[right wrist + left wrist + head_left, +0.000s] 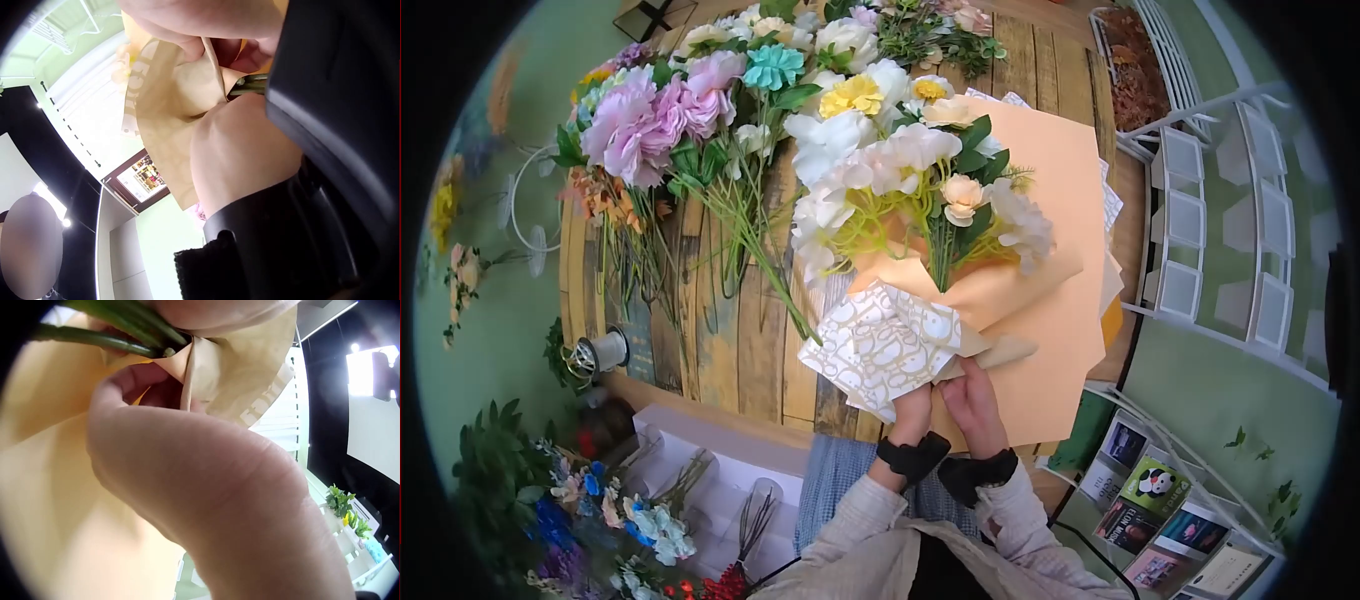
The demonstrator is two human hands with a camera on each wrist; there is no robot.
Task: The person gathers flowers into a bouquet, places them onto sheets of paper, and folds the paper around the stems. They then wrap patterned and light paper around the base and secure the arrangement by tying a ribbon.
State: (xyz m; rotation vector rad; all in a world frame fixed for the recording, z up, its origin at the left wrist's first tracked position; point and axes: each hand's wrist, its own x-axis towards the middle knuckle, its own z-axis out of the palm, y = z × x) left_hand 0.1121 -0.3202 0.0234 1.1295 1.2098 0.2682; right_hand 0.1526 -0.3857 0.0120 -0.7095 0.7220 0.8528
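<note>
A bouquet of pale artificial-looking flowers (900, 165) lies partly wrapped in peach paper and white-and-gold patterned paper (890, 335). Around its gathered base the left hand (913, 412) grips the paper, its fingers mostly hidden beneath the wrap. The right hand (973, 402), close beside it, pinches a folded edge of the wrapping paper (212, 62) between thumb and fingers. Cut green stem ends (119, 331) poke out near that fold in the left wrist view. Under the bouquet, large peach sheets (1065, 200) lie stacked on the wooden table (750, 370).
Pink peonies (665, 110) and other loose flowers with long stems spread over the table's left and back. A wire spool (605, 350) stands by the left edge. Vases of flowers fill a low shelf at lower left; a rack of cards (1155, 485) stands at lower right.
</note>
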